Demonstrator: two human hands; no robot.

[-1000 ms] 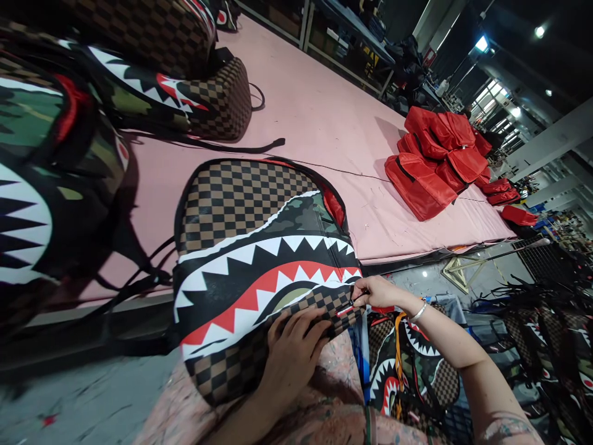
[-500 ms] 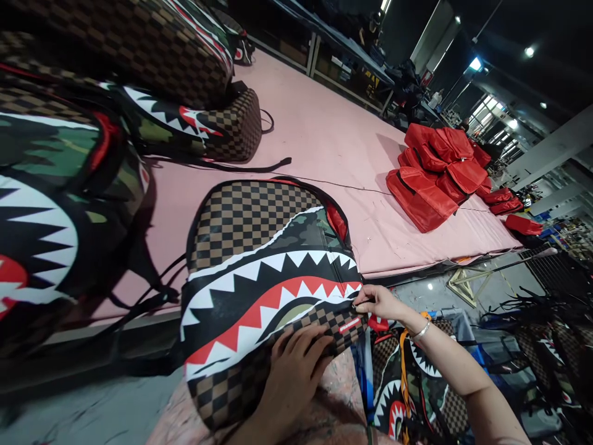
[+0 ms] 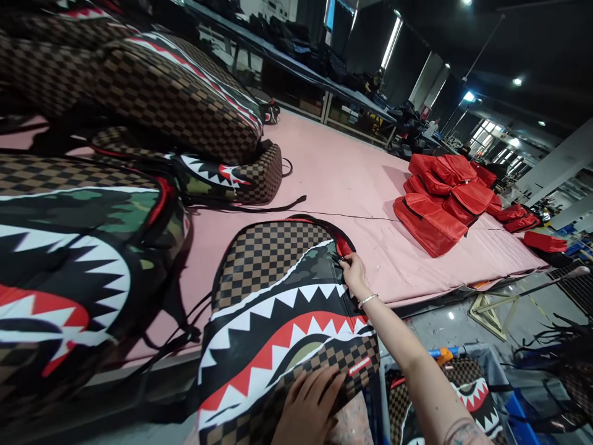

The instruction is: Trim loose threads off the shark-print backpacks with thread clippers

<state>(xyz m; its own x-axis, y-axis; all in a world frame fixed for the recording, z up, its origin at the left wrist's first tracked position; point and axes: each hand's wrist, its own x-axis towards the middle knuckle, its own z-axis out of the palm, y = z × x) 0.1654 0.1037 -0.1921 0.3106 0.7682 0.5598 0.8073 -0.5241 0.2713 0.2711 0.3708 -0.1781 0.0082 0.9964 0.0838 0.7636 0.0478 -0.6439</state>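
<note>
A backpack (image 3: pixel 278 321) with a brown-and-black check, camouflage and a printed shark mouth leans, front panel up, against the table edge and my lap. My left hand (image 3: pixel 312 402) lies on the lower check part, fingers stretched out and pressing on the panel. At the upper right edge, beside the red lining that shows in the opening, my right hand (image 3: pixel 354 273) is closed in a pinch. A small dark piece, seemingly a zipper pull (image 3: pixel 338 258), sits between its fingertips, partly covered. A red label (image 3: pixel 359 366) is on the bag's lower right.
Similar shark backpacks (image 3: pixel 60 266) fill the left side, some stacked. Red bags (image 3: pixel 435 204) lie piled on the pink-covered table (image 3: pixel 328 161). A bin (image 3: pixel 498 358) holding more backpacks stands on the floor at the lower right.
My right hand has moved up along the bag's right side, from near the red label to the top corner. My left hand stays on the lower panel. The view has shifted.
</note>
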